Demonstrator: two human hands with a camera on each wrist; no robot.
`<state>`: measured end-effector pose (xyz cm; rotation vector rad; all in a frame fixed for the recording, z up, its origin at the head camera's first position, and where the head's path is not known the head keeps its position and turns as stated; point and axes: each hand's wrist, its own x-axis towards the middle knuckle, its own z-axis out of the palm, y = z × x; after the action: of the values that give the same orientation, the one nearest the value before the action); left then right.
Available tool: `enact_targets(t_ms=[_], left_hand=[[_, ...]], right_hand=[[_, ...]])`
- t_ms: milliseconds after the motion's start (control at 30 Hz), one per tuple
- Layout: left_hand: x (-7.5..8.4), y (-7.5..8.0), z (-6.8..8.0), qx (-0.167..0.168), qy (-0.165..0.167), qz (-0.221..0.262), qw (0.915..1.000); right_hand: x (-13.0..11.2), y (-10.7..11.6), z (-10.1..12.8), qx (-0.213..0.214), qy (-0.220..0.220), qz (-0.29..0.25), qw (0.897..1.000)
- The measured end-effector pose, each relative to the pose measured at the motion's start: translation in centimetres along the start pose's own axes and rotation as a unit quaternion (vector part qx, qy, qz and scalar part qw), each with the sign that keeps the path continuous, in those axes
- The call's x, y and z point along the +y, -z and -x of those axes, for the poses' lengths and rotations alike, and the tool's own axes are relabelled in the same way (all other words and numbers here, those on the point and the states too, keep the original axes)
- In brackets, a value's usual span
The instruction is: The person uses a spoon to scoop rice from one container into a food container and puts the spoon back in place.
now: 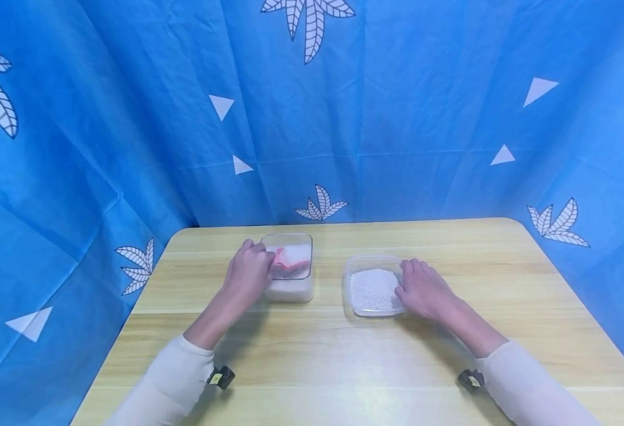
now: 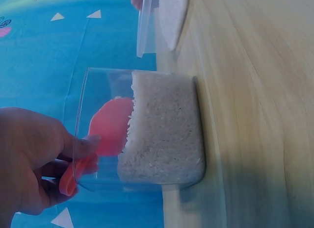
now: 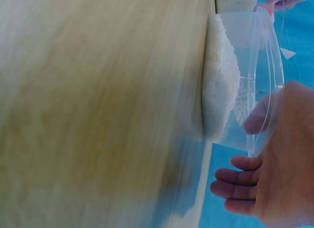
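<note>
My left hand (image 1: 248,271) holds a pink scoop (image 2: 110,127) by its handle at the open top of a tall clear container (image 2: 109,80). The scoop's bowl is inside the walls, its edge right at the surface of the white rice (image 2: 164,127), which fills over half the container. To the right stands a lower, translucent plastic box (image 1: 378,313) with a heap of rice (image 1: 374,287) in it. My right hand (image 1: 426,289) grips its right rim, thumb on the inner side and the other fingers outside the wall.
Both containers stand on a light wooden table (image 1: 317,355), a short gap between them. A blue curtain (image 1: 408,106) with leaf and triangle prints hangs behind the table and at its sides. Small black devices (image 1: 221,377) sit by both sleeve cuffs.
</note>
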<state>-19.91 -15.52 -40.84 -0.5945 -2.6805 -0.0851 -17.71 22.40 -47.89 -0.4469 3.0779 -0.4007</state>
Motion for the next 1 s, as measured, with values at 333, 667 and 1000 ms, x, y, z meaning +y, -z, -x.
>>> enact_targets(t_ms=[333, 667, 1000], left_hand=[[-0.1, 0.1, 0.8, 0.032, 0.039, 0.048, 0.9976], [-0.2, 0.4, 1.3, 0.037, 0.057, 0.069, 0.9953], [-0.7, 0.6, 1.6, 0.041, 0.073, 0.087, 0.9927]], right_hand=[[-0.2, 0.1, 0.1, -0.003, -0.005, -0.004, 1.0], [-0.2, 0.1, 0.1, -0.003, -0.004, -0.003, 1.0], [-0.3, 0.3, 0.2, -0.007, -0.003, -0.006, 1.0]])
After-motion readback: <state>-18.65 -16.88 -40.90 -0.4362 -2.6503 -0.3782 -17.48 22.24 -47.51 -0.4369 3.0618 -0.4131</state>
